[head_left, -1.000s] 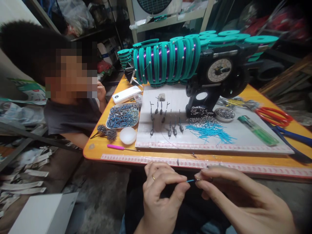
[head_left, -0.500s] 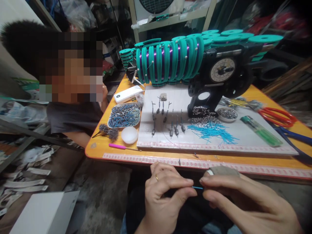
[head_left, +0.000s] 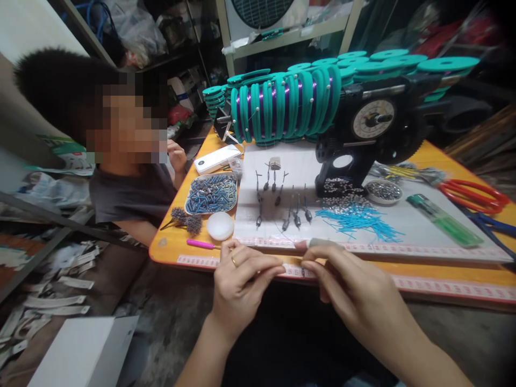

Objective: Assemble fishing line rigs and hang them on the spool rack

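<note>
Hands (head_left: 298, 274) have risen to the table edge (head_left: 443, 287).

Red scissors (head_left: 473, 194), green lighter (head_left: 443, 221), white puck (head_left: 220, 226).

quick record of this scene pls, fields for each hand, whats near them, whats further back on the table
left hand: left hand at the table's front edge, fingertips pinched, ring on one finger
right hand: right hand fingertips pinched, meeting the left; what they pinch is too small to tell
near hands: pink tool, white lid, blue sticks
further back: tray of small parts, teal spools, green lighter, red scissors
other: person seated at the left of the orange table
</note>
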### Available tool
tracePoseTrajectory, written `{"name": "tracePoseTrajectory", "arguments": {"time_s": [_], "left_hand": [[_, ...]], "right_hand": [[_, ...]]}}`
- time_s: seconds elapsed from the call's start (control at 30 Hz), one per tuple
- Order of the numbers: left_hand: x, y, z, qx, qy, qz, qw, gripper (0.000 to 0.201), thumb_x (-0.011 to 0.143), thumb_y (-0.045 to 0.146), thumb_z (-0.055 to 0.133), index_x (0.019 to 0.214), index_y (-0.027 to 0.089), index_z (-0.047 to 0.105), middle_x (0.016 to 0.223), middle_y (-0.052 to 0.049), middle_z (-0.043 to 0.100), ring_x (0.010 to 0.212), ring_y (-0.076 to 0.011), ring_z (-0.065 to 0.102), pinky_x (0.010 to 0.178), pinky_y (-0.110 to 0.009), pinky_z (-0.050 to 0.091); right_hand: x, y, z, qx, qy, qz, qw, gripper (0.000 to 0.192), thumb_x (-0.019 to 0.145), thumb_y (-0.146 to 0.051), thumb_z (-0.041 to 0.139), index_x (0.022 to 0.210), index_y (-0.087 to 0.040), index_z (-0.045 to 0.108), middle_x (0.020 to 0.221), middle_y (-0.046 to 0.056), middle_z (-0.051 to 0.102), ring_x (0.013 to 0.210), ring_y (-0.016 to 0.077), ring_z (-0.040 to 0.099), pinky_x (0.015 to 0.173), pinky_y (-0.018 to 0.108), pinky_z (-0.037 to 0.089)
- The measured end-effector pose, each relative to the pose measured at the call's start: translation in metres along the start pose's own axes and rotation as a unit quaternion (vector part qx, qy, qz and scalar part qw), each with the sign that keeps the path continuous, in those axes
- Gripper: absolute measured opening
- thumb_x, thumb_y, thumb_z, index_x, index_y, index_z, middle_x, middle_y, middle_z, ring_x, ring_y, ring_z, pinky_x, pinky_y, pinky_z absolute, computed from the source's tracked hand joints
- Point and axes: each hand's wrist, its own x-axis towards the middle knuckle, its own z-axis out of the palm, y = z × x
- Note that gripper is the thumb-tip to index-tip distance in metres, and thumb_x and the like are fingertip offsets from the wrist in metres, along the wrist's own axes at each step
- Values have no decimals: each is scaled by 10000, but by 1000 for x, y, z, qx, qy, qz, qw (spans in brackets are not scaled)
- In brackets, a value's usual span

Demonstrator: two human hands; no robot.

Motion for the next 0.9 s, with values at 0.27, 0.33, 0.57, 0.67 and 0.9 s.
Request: {"name": "tracePoseTrajectory", "arguments": {"time_s": [0.27, 0.33, 0.57, 0.67, 0.9], "left_hand": [[22, -21, 9, 74, -98, 55, 991, 45, 929, 177, 672, 930, 164, 715, 790, -29, 678, 757, -158, 585, 736, -312, 408], [27, -21, 10, 102, -121, 74, 985, 87, 948, 185, 642, 928, 149, 718, 787, -43, 648, 754, -165, 553, 714, -305, 411], [38, -24, 0, 145, -188, 88, 968, 151, 990, 187, 575, 921, 122, 692, 816, -49, 599, 781, -162, 504, 694, -286, 413], [39, -25, -4, 142, -210, 79, 964, 153, 999, 189, 562, 939, 122, 686, 834, -47, 590, 792, -160, 499, 694, -286, 411], [41, -26, -4, 136, -225, 82, 961, 146, 1003, 204, 560, 944, 134, 674, 838, -45, 573, 797, -160, 485, 682, -280, 400]], "right_hand": [[-12, 34, -13, -177, 7, -14, 984, 214, 1005, -336, 451, 1053, -192, 603, 1006, 13, 700, 840, 133, 695, 561, 256, 374], [-19, 40, -19, -258, 13, -20, 966, 274, 1013, -380, 422, 1076, -191, 611, 1058, 18, 689, 773, 133, 659, 535, 286, 328], [-13, 16, -12, -256, 86, -22, 963, 289, 978, -309, 531, 1218, -226, 670, 1070, 38, 646, 771, 100, 559, 688, 237, 373], [-3, 1, 0, -222, 71, -48, 971, 315, 1012, -289, 452, 1196, -210, 695, 767, 3, 616, 649, 80, 551, 634, 241, 333], [-3, -1, 9, -301, 20, -47, 952, 419, 1040, -301, 334, 1160, -263, 734, 554, -40, 577, 452, 89, 551, 522, 287, 279]]}}
